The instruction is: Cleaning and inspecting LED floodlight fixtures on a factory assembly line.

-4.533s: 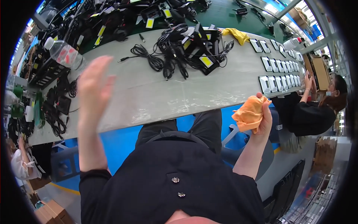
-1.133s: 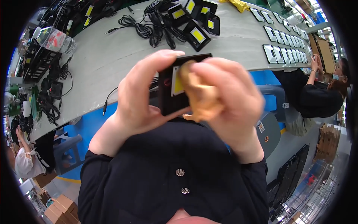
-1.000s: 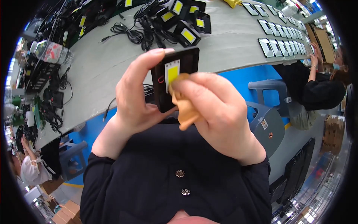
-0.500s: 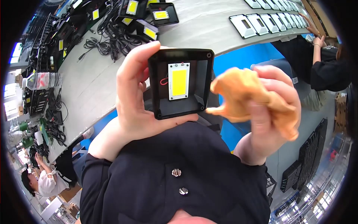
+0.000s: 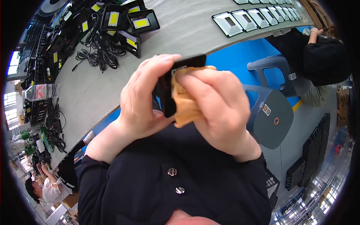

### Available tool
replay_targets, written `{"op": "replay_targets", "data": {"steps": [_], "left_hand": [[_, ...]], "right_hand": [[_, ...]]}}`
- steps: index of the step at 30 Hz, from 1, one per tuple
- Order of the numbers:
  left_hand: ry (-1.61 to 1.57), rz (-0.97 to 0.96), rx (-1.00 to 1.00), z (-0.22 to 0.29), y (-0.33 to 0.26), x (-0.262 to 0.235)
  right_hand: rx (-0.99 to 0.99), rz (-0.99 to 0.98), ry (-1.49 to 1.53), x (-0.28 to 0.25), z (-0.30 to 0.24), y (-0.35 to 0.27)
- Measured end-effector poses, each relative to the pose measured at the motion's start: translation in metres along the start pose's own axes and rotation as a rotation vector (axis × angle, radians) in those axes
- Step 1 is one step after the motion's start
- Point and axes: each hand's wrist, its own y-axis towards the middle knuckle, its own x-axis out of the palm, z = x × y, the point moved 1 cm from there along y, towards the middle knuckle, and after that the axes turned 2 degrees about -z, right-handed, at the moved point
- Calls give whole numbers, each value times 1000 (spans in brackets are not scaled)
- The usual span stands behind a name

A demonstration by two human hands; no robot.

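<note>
My left hand [image 5: 137, 97] grips a black floodlight housing [image 5: 195, 60] by its side and lower edge, in front of my chest. The housing is tilted, so its open front faces my right hand. Bunched in my right hand [image 5: 221, 103] is an orange cloth [image 5: 183, 110]. The fingers press the cloth into the open front of the housing. Cloth and fingers cover most of the inside, and the yellow LED panel is hidden.
Floodlight housings [image 5: 141, 23] with yellow panels and coiled black cables [image 5: 99, 52] lie on the grey table [image 5: 88, 90]. White-and-black frames [image 5: 227, 23] stand in rows at the far right. A plastic bottle [image 5: 41, 92] is at left. Grey stools [image 5: 272, 118] and co-workers [image 5: 324, 62] are nearby.
My right hand has moved left with the cloth, from beside the housing into its open front. My left hand has turned the housing toward the cloth.
</note>
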Motion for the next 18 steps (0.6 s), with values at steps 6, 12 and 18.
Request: {"op": "replay_targets", "data": {"steps": [6,12,18], "left_hand": [[-116,-66,-257,-2,-4,-3],[-513,-90,-362,5,10,13],[-630,-132,-447,-5,24,52]], "right_hand": [[327,-191,600,-36,17,-11],[722,-52,950,-40,49,-43],[602,-85,1385,14,69,-64]]}}
